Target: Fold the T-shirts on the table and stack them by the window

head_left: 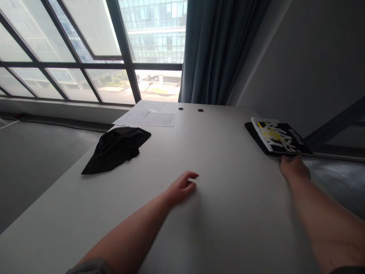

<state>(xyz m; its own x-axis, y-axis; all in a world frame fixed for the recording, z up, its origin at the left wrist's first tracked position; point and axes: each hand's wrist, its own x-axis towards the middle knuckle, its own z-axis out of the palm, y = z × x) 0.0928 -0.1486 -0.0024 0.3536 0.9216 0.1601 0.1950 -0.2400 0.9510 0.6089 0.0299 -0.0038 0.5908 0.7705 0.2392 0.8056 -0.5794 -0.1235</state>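
My left hand (184,187) is held over the middle of the white table (222,179), thumb and fingers apart, with nothing between them. Far to the right, my right hand (295,168) reaches the near edge of a black flat item (258,142) with a rounded corner. Its fingertips meet that edge and are partly hidden, so I cannot tell if they grip it. On top of the black item lies a flat black piece (281,137) with white and yellow lettering, and white material shows along its left side. Both lie at the table's right edge.
A crumpled black cloth (116,146) lies on the table's left side. Behind it are several sheets of paper (158,118). Two round cable holes (200,110) sit at the far end. Beyond are windows (155,34) and a blue curtain (213,53); a dark wall (316,57) rises on the right.
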